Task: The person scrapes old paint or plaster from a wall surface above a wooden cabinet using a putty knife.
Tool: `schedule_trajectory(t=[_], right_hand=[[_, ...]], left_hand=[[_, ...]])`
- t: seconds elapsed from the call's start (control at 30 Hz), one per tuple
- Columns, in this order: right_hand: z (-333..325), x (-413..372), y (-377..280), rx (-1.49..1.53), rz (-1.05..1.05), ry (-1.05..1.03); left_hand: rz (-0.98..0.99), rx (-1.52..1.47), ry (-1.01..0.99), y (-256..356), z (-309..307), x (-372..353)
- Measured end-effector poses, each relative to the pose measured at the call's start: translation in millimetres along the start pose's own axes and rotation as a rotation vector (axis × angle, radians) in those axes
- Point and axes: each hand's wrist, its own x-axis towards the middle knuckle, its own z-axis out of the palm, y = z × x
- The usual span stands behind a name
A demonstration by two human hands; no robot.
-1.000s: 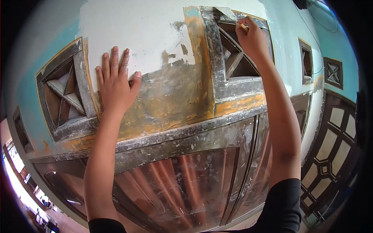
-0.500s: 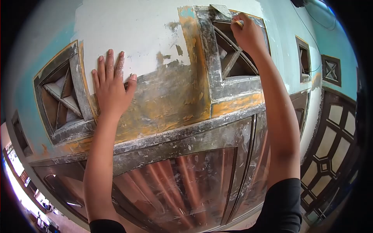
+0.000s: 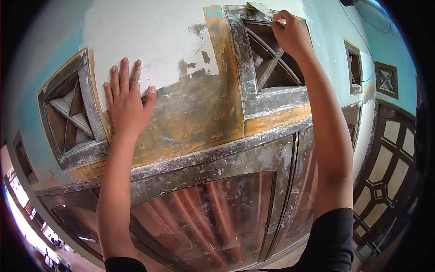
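Note:
My left hand (image 3: pixel 129 106) lies flat on the wall, fingers spread, with white dust on some fingertips. It rests where the white coated patch (image 3: pixel 149 36) meets a bare brown and orange area (image 3: pixel 190 109). Up at the right, my right hand (image 3: pixel 292 34) is closed round the handle of a putty knife (image 3: pixel 260 10). The flat blade lies at the top edge of a dark wooden vent frame (image 3: pixel 235 50) with crossed slats. White smears mark that frame. My fingers hide most of the handle.
A second vent frame (image 3: pixel 88 95) sits left of my left hand. Below runs a white-spotted wooden beam (image 3: pixel 195 156) above glass panes (image 3: pixel 208 213) with reddish curtains behind. Farther right are smaller vents (image 3: pixel 386 81) and a dark panelled door (image 3: pixel 385 167).
The putty knife's blade has shifted slightly and tilted at the frame's top edge, with my right hand moving a little right. My left hand stays flat on the wall.

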Motion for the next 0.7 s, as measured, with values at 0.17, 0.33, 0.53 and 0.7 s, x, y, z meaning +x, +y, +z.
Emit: schedule_trajectory(t=[0.17,0.33,0.53,0.7], right_hand=[[-1.5,-5.6,0.8,0.01,0.009,0.003],[0.2,-7.0,-0.2,0.009,0.035,0.013],[4.7,4.7,4.9,-0.033,0.061,-0.03],[18.7,8.0,9.5,-0.021,0.073,-0.019]], left_hand=[[-0.007,0.006,0.001,0.6,-0.7,-2.4],[0.0,0.003,0.007,0.7,1.3,-2.2],[-0.005,0.02,-0.002,1.9,0.7,-2.0],[-0.006,0.001,0.009,3.2,0.5,-2.9]])
